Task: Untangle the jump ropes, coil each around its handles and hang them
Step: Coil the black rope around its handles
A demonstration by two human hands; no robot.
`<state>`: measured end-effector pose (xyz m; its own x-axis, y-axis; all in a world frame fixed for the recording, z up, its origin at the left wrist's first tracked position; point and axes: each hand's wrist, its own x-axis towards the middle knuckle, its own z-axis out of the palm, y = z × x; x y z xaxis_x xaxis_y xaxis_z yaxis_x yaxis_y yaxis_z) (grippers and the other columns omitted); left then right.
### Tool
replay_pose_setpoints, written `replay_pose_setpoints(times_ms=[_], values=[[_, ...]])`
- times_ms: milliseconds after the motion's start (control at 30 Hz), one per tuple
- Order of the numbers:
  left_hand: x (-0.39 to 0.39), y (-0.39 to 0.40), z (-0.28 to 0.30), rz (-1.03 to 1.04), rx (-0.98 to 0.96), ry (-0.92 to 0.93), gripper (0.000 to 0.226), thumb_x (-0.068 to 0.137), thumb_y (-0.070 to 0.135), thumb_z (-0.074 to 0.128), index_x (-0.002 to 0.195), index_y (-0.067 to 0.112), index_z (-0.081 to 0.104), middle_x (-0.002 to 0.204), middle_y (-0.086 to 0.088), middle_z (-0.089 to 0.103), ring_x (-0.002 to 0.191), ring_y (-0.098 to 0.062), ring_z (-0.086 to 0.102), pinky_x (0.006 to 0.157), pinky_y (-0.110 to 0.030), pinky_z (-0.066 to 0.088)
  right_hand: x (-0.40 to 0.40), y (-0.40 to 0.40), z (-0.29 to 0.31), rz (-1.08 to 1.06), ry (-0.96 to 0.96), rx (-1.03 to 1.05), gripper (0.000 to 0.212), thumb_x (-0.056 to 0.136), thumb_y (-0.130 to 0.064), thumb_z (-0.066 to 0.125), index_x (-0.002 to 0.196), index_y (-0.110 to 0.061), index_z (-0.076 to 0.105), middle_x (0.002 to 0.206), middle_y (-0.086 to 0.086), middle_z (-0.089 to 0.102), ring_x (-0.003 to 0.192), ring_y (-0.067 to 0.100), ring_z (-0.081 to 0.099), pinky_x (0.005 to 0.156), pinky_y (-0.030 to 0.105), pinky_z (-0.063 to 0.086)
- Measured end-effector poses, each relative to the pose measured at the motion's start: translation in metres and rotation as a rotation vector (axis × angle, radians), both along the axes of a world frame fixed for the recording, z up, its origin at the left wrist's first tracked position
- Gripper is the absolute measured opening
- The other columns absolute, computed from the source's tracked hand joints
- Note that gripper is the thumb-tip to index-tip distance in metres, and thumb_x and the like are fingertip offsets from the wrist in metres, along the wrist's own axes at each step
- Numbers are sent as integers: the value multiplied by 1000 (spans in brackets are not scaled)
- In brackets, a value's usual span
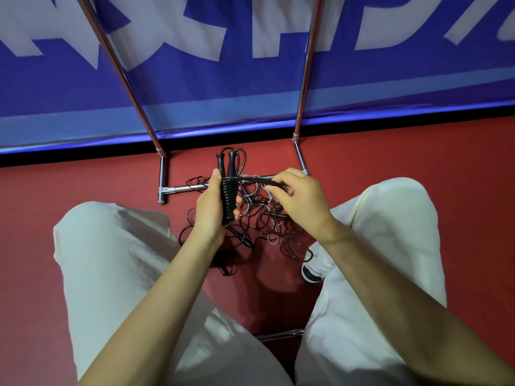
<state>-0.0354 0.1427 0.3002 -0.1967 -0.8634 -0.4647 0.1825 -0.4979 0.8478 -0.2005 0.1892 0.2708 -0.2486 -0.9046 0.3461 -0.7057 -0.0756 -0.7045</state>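
Observation:
My left hand grips two black ribbed jump-rope handles held upright side by side, with a loop of cord arching above their tops. My right hand pinches the black cord of that rope, stretched taut from the handles to the right. Below both hands a tangled pile of black and grey jump ropes lies on the red floor, with another black handle poking out of it.
A chrome rack stands ahead, with two slanted poles and a base bar on the floor. A blue banner with white letters hangs behind it. My knees in pale trousers flank the pile. A shoe shows at right.

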Motion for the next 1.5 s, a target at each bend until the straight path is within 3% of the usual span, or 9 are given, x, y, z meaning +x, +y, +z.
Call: replay_pose_setpoints(times_ms=[200, 300, 400, 567, 700, 1000, 1200, 1367, 1500], values=[[-3, 7, 3, -23, -147, -174, 48, 103, 45, 39, 72, 16, 61, 57, -7, 56, 41, -16, 44, 40, -21, 37, 9, -1, -16, -72, 130, 117, 35, 94, -25, 44, 88, -3, 71, 85, 9, 66, 80, 29, 62, 70, 36, 49], [-3, 7, 3, -18, -171, -179, 47, 104, 43, 40, 71, 17, 60, 58, -7, 55, 42, -16, 45, 40, -21, 37, 16, -3, -10, -51, -385, 345, 31, 100, -7, 38, 79, -5, 61, 91, 10, 66, 89, 26, 62, 83, 34, 52], [-2, 4, -1, -8, -168, -191, 46, 104, 43, 41, 72, 16, 60, 58, -7, 55, 44, -17, 46, 42, -22, 37, 21, -2, 0, -59, -712, 405, 30, 100, -3, 32, 86, -14, 56, 74, -4, 50, 66, 13, 45, 59, 18, 40], [0, -5, -6, -26, -58, -164, 46, 101, 50, 41, 87, 11, 60, 60, -6, 56, 43, -16, 44, 40, -20, 37, 26, 8, 20, 41, -530, 314, 23, 101, -16, 44, 84, -17, 60, 57, -14, 45, 52, 2, 37, 55, 20, 32], [7, -7, -7, -179, -46, 12, 47, 102, 54, 36, 86, 15, 57, 59, -4, 51, 39, -13, 38, 38, -20, 32, 23, 8, 28, 176, -466, 299, 24, 97, -18, 56, 81, -7, 69, 61, -19, 58, 60, -4, 51, 64, 10, 36], [6, -2, -5, -279, 133, 316, 49, 100, 56, 30, 86, 17, 57, 52, 1, 43, 31, -8, 31, 40, -21, 15, 5, 3, 29, 247, -756, 452, 28, 101, -23, 50, 79, -15, 65, 58, -6, 24, 48, 5, 19, 42, 17, 16], [6, 7, 1, -524, 294, 476, 60, 87, 67, 38, 71, 14, 61, 41, 6, 39, 25, -5, 33, 35, -19, 15, -1, 3, 29, 388, -949, 574, 34, 90, -32, 56, 119, -14, 58, 61, -8, 30, 48, 4, 20, 44, 21, 11], [5, 15, -7, -890, 592, 795, 71, 81, 78, 43, 72, 8, 55, 44, -1, 45, 32, -13, 36, 36, -22, 31, 8, 12, 30, 525, -1078, 579, 17, 88, -30, 54, 91, -31, 71, 62, -4, 33, 48, 4, 22, 47, 23, 13], [-2, 18, 0, -780, 432, 371, 89, 74, 91, 17, 62, 12, 57, 46, -2, 45, 32, -13, 43, 34, -16, 35, 13, 10, 27, 419, -1038, 421, 20, 89, -30, 54, 103, -20, 65, 67, -3, 31, 48, 1, 23, 45, 20, 15]])
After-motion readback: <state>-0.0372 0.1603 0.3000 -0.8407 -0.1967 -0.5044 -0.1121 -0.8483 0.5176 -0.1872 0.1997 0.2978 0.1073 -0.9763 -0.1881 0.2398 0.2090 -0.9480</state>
